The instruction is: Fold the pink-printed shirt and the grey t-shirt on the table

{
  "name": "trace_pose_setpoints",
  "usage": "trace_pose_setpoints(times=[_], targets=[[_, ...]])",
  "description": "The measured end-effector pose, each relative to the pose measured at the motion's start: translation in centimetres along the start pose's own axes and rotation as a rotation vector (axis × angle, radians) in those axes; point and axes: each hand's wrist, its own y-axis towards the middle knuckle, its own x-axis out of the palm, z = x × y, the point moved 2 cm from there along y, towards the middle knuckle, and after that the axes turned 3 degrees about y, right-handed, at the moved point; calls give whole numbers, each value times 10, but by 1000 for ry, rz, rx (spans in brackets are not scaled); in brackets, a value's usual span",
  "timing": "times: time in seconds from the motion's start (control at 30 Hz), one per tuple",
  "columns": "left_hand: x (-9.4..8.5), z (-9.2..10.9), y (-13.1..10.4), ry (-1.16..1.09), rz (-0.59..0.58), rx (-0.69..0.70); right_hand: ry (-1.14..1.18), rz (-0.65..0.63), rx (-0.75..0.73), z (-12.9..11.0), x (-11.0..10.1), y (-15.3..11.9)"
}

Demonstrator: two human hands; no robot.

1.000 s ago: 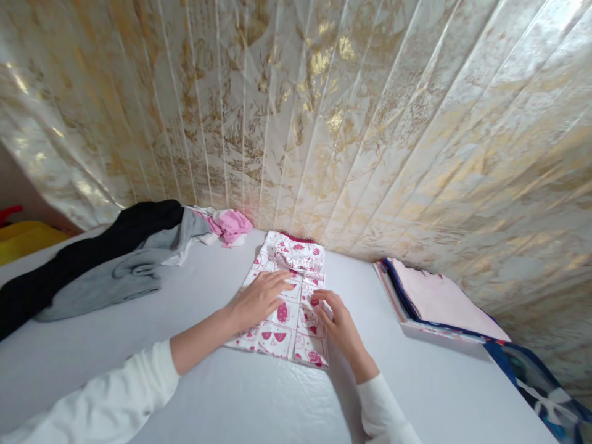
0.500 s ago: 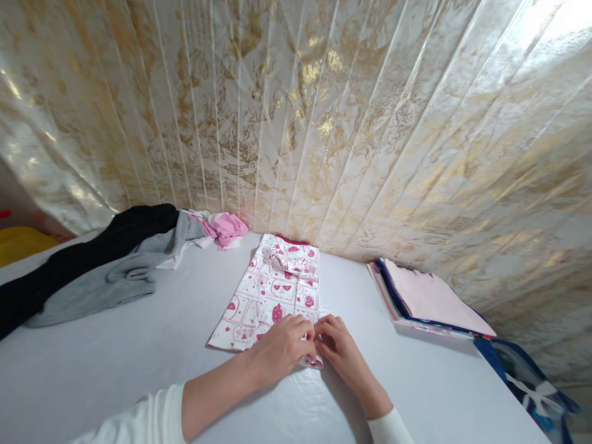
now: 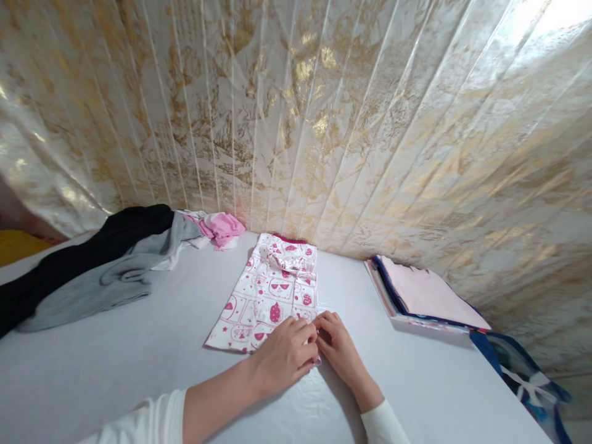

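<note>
A white shirt with a dark pink print (image 3: 272,290) lies partly folded on the white table (image 3: 185,376), its pink-edged neckline toward the curtain. My left hand (image 3: 289,351) rests over the shirt's near right corner, fingers curled and closed on the cloth. Right beside it, my right hand (image 3: 333,339) pinches the right edge of the same corner, fingertips nearly meeting those of my left. The cloth under my fingers is mostly hidden.
Black trousers (image 3: 92,246), a grey garment (image 3: 97,290) and a pink cloth (image 3: 224,229) lie along the left. A stack of folded clothes (image 3: 430,290) sits at the right. Beyond the right edge hangs a blue-trimmed clear bag (image 3: 522,370). A gold-patterned curtain (image 3: 296,123) stands behind.
My left hand has turned slightly and slid a little down over the shirt's near corner. My right hand keeps almost the same place. The whole view has shifted slightly.
</note>
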Motion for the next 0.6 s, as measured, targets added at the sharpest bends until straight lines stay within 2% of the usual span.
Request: trace_pose_setpoints(times=[0.23, 0.4, 0.6], targets=[[5, 7, 5, 103, -1, 10, -10, 70, -25, 2, 3, 2], [11, 9, 5, 97, 22, 3, -40, 56, -31, 2, 3, 4], [17, 9, -1, 15, -12, -11, -87, 14, -8, 2, 3, 9]])
